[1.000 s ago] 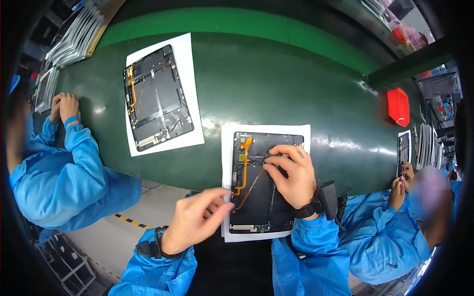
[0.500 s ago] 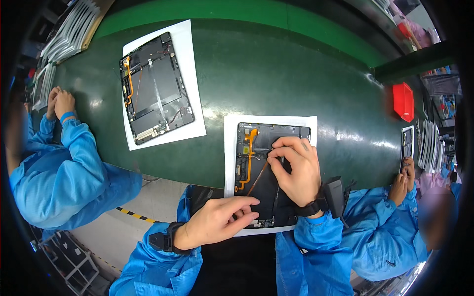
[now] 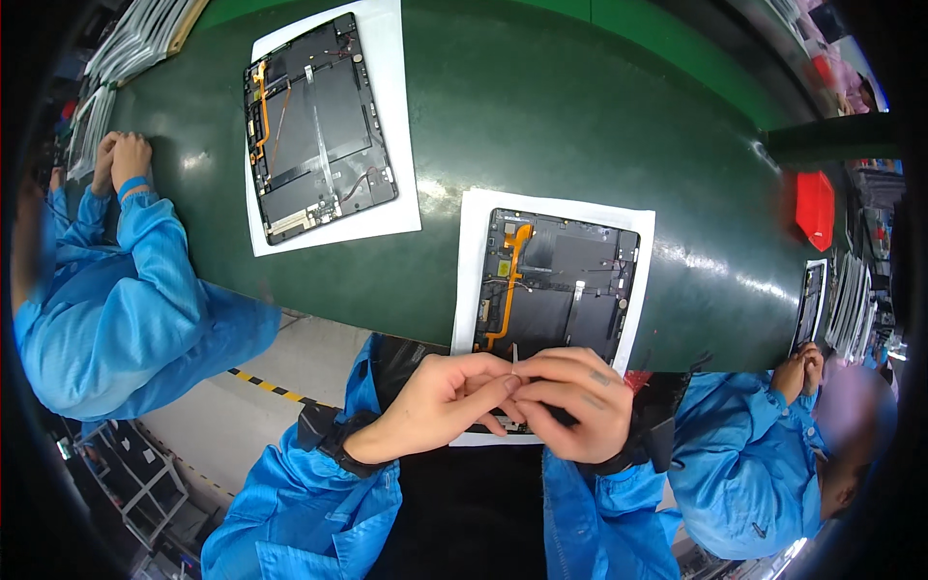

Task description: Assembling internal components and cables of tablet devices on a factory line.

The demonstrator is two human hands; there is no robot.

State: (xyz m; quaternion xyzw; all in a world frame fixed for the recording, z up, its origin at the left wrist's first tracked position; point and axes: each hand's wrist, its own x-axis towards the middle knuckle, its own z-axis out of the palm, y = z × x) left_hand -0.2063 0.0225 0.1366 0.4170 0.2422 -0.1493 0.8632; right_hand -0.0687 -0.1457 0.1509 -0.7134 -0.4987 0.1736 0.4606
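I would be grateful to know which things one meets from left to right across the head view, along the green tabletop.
The left-hand co-worker's hands, the farther opened tablet-like device, the nearer opened tablet-like device, the red bin.

The big worktop [image 3: 541, 116] is dark green, with shiny spots of light. The pale grey floor [image 3: 208, 411] has a yellow and black stripe [image 3: 271, 389]. At the lower left is a grey frame [image 3: 145, 517].
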